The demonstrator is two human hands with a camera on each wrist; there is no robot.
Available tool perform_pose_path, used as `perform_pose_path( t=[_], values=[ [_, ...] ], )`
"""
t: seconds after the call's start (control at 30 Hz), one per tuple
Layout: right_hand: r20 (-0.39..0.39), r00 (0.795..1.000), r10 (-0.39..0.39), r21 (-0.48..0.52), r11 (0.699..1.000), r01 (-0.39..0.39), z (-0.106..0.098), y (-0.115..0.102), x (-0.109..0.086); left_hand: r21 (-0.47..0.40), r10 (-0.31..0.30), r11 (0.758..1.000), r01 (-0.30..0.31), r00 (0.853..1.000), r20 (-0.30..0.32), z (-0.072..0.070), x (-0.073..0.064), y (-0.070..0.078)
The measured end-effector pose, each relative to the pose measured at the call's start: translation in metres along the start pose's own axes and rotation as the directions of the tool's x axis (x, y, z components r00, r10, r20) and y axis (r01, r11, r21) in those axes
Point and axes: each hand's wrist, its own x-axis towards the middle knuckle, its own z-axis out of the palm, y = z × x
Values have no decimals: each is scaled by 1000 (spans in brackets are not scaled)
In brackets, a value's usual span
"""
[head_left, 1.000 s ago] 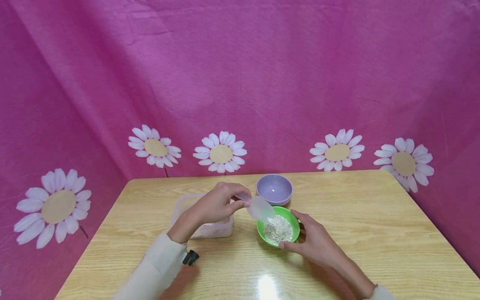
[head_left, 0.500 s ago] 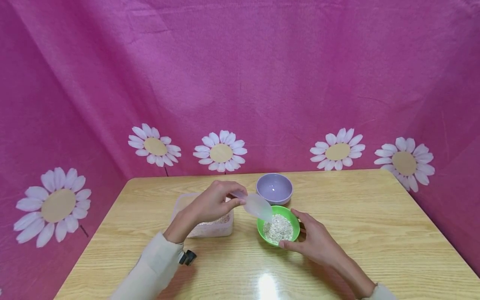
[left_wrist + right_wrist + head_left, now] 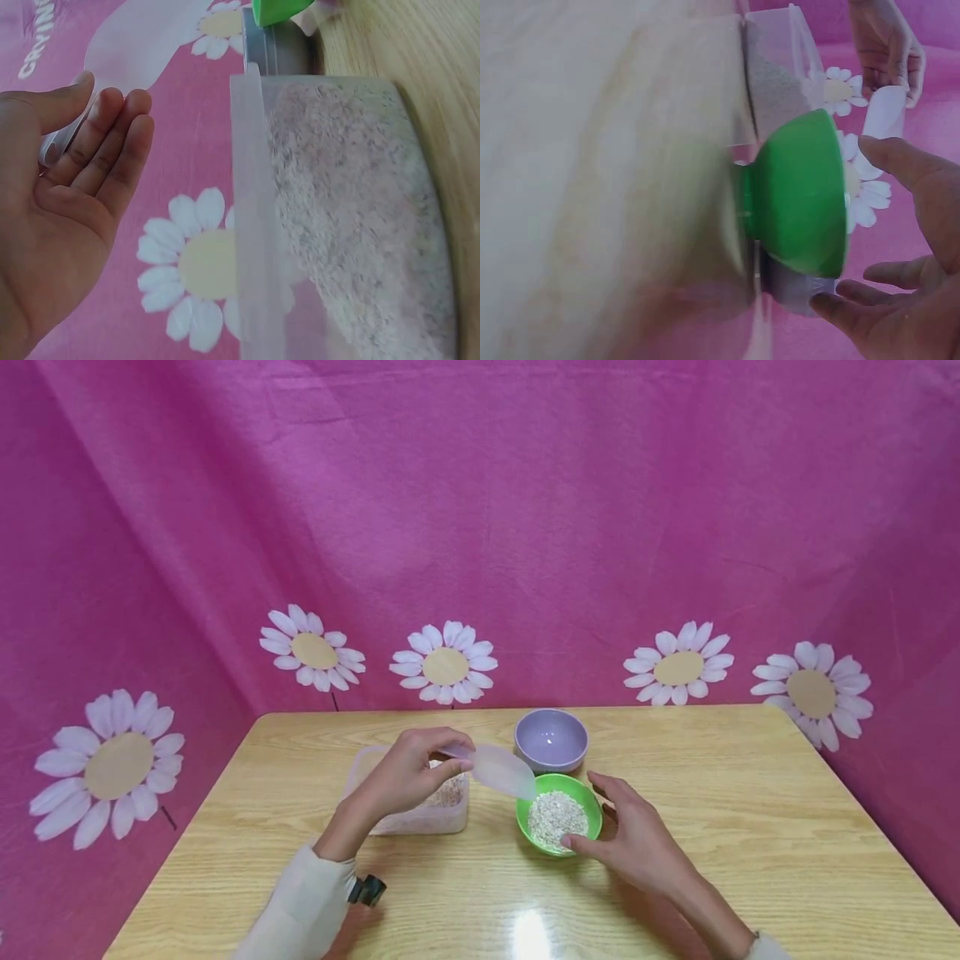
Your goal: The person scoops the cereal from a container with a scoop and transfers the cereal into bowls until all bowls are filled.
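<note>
The head view is bright, with glare on the counter (image 3: 750,810) at bottom centre. The right wrist view is dimmer, blurred at left.

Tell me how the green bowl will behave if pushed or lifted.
The green bowl may tip if pushed high up, since its sides flare above a narrow foot. Its evenly rounded wall looks stiff. Lifted at a slant, it would probably spill the oat-like flakes inside.

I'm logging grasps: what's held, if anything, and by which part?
The left hand pinches a translucent white scoop by its handle; the right hand, at the round green bowl, holds nothing.
</note>
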Motion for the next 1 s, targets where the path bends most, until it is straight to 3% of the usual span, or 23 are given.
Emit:
perform_pose_path(
  t=[0.17,0.33,0.63,0.87,1.0],
  values=[
    [-81,995,-65,-6,998,65,0,-9,3,-2,-52,999,52,996,-79,-9,-14,-7],
    [-103,989,-106,-3,994,106,6,-21,9,-24,-123,992,121,982,-146,-21,-29,-16],
    [-56,989,-139,0,990,139,30,-44,23,-3,-220,975,224,954,-203,-45,-62,-36],
    [11,995,-104,3,995,104,50,-60,31,110,-222,962,249,951,-214,-65,-83,-51],
    [44,994,-96,57,994,94,60,-68,34,171,-214,953,251,954,-209,-76,-91,-59]
  ],
)
